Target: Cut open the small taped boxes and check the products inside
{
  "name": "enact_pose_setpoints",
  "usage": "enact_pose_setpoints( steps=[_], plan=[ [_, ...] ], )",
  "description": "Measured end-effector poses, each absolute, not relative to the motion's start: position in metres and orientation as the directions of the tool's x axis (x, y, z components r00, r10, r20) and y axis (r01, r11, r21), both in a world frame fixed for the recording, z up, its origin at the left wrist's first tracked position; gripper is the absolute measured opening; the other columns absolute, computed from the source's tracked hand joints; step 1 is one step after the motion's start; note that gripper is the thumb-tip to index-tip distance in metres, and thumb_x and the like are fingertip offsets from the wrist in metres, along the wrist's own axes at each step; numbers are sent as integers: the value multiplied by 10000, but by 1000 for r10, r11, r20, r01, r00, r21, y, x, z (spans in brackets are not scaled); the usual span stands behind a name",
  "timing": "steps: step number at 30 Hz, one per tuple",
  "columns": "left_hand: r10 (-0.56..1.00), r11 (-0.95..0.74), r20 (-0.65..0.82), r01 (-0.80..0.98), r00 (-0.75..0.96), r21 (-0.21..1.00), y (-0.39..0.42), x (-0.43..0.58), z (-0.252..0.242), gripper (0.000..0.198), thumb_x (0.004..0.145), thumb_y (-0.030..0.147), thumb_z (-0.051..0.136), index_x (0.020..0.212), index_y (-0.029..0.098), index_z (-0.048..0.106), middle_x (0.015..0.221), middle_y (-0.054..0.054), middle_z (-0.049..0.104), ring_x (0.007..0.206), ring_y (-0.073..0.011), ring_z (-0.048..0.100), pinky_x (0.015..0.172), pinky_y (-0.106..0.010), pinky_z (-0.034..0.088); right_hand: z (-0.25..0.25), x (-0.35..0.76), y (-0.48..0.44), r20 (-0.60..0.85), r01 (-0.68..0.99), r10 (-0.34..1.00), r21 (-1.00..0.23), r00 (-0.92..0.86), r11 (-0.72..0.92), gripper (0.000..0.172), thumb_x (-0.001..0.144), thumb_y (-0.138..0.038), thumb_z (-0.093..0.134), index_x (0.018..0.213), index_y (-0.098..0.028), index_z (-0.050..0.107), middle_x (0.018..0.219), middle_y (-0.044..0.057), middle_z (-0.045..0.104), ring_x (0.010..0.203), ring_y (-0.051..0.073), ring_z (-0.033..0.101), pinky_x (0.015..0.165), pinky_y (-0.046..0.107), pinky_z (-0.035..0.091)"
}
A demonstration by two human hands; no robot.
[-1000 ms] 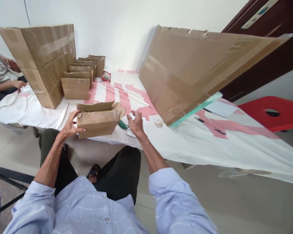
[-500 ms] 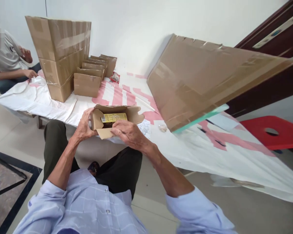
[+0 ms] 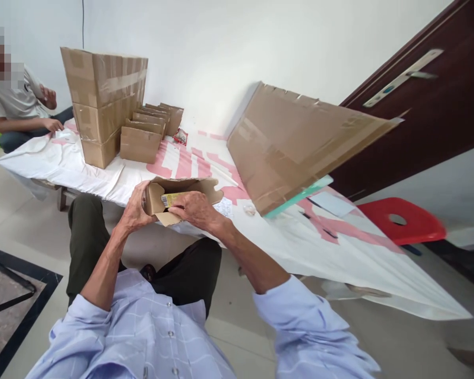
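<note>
An open cardboard box [image 3: 155, 196] is held up at the near edge of the table, its flaps raised. My left hand [image 3: 136, 208] is wrapped around its left end. Inside lies a yellow printed packet [image 3: 169, 200] with a barcode, partly covered by my right hand [image 3: 193, 209]. The fingers of that hand are curled and reach over the opening, beside the packet and the front flap [image 3: 169, 218]. Whether they grip the packet or the flap is hidden.
Taped cartons [image 3: 110, 105] stand stacked at the back left, beside a row of smaller open boxes [image 3: 141, 145]. A large carton [image 3: 296, 147] stands on the right, near a red stool [image 3: 403, 221]. Another person [image 3: 16, 108] sits at the far left.
My right hand has shifted left and further over the box opening, covering more of the yellow packet. Its fingers have moved from the front flap's edge. The camera view has turned slightly.
</note>
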State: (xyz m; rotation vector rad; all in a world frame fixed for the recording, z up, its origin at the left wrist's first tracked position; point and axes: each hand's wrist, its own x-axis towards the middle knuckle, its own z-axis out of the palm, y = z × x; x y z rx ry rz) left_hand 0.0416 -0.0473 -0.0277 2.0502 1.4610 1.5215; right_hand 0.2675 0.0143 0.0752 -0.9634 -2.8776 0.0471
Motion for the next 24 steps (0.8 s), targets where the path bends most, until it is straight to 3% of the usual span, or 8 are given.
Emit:
enact_pose_setpoints(
  steps=[3,6,9,12,18,22,24],
  plan=[
    [788,-501,616,569,-12,652,-48,41,-28,1144,721,467,923,1676,269,323,1697,-213,440,1562,-461,465,1158,-636,546,76,267,9,21,602,603,-47,-797,797,308,1088,-317,582,964,-241,853,1072,103,852,1010,299,786,908,382,550],
    [779,-524,627,557,8,644,-48,43,-27,1129,717,406,914,1674,270,331,1699,-211,438,1569,-462,457,1163,-632,546,75,267,12,82,612,612,-22,-787,790,195,1053,-305,652,1157,-245,805,1222,109,820,1143,302,755,965,386,553],
    [777,-541,629,550,35,637,-47,44,-26,1142,705,390,918,1677,264,333,1703,-216,428,1575,-466,447,1169,-633,544,78,265,23,95,601,596,31,-797,799,398,978,-290,757,1363,-210,696,1427,157,723,1331,327,663,1061,427,548],
    [779,-544,626,536,35,646,-46,42,-26,1138,722,430,919,1678,234,333,1694,-234,431,1564,-465,456,1180,-633,534,82,257,38,10,589,591,93,-807,803,487,942,-237,762,1411,-189,637,1484,174,663,1351,331,630,1078,446,547],
    [814,-489,581,511,-25,707,-45,33,-33,1177,694,515,943,1678,243,356,1694,-219,416,1560,-455,461,1166,-602,554,77,246,58,-6,649,660,176,-751,740,396,914,-152,747,1303,-125,680,1422,230,655,1282,373,645,1019,471,570],
    [818,-499,575,470,-23,728,-40,26,-41,1185,691,459,938,1692,254,338,1695,-214,410,1552,-447,475,1123,-583,588,73,253,67,62,657,654,74,-754,750,221,884,-113,772,1095,-165,733,1278,175,709,1148,332,685,969,448,570],
    [836,-483,548,442,-24,756,-33,19,-45,1207,676,446,946,1696,250,330,1704,-226,395,1559,-452,468,1105,-589,597,78,262,71,114,645,639,18,-761,764,220,892,-125,758,1103,-176,723,1252,144,708,1084,287,690,954,419,559]
  ],
)
